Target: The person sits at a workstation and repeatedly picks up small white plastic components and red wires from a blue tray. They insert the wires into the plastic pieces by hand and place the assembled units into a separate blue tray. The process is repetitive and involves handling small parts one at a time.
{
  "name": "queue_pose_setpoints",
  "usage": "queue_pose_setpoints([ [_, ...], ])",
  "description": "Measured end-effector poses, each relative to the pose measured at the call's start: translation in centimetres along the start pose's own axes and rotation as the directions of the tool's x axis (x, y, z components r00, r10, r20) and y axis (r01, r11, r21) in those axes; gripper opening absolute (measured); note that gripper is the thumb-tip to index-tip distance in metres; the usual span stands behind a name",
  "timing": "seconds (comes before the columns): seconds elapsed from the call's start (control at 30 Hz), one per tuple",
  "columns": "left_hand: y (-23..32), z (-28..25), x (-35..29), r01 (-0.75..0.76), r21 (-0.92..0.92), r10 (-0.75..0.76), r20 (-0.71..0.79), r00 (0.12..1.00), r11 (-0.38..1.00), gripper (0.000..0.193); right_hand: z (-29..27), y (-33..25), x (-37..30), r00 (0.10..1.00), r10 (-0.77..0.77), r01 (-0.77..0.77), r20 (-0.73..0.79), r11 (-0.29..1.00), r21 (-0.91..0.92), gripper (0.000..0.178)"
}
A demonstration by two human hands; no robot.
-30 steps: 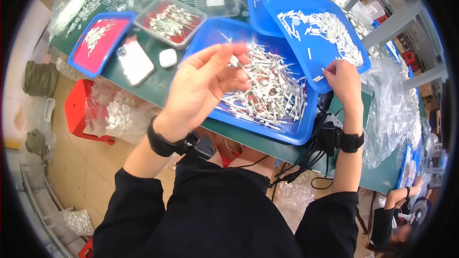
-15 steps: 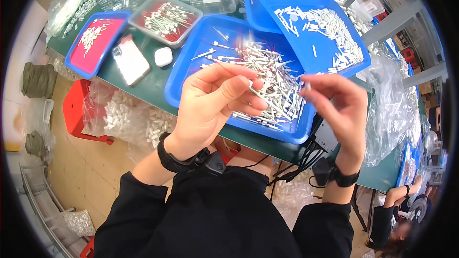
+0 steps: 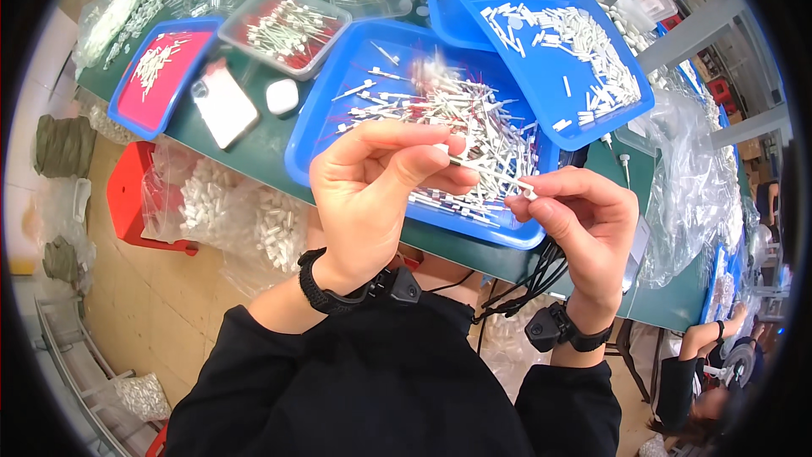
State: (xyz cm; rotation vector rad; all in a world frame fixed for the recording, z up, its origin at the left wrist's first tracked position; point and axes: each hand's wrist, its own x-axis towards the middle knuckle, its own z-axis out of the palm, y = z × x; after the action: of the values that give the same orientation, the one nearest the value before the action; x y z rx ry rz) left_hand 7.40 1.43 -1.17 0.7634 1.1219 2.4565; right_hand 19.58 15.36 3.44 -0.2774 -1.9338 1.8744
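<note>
Over a blue tray (image 3: 298,151) heaped with slim white parts (image 3: 486,123), both my hands meet on one thin white stick-shaped part (image 3: 493,173). My left hand (image 3: 364,199) pinches its left end between thumb and fingers. At the other end my right hand (image 3: 584,224) has thumb and forefinger closed on a small white end piece (image 3: 529,193). The stick and end piece touch or nearly touch; their exact fit is too small to tell. Some parts in the heap carry thin red strands.
A second blue tray (image 3: 541,76) of short white tubes overlaps the far right. To the left stand a clear box (image 3: 233,30) of white sticks, a pink-lined tray (image 3: 190,55), a phone (image 3: 227,106) and a white case (image 3: 282,96). Another person's arm (image 3: 706,340) shows far right.
My right hand has come down and a little left, its fingers now at the end of the stick. The stick now spans the gap between my hands.
</note>
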Motion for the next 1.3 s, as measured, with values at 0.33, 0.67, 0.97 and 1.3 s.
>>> queue_pose_setpoints([
  [0.33, 0.2, -0.4, -0.3, -0.098, 0.030, 0.096, 0.061, 0.993, 0.995, 0.011, -0.7, 0.1, 0.0, 0.995, 0.025, -0.031, 0.097, 0.998, 0.058, 0.016],
  [0.67, -0.4, -1.4, 0.1, -0.292, 0.246, 0.230, 0.250, 0.941, 0.924, 0.014, -0.6, 0.1, 0.1, 0.994, -0.075, 0.098, 0.083, 0.942, -0.321, 0.021],
  [0.97, -0.9, -1.4, 0.4, -0.268, 0.419, 0.114, 0.356, 0.927, 0.867, 0.016, 1.3, 0.5, 0.7, 0.875, -0.443, 0.428, 0.196, 0.519, -0.740, 0.016],
  [1.3, -0.9, -1.4, 0.2, -0.174, 0.309, 0.099, 0.244, 0.965, 0.935, 0.014, 1.6, 1.1, 1.1, 0.821, -0.535, 0.500, 0.197, 0.508, -0.701, 0.014],
])
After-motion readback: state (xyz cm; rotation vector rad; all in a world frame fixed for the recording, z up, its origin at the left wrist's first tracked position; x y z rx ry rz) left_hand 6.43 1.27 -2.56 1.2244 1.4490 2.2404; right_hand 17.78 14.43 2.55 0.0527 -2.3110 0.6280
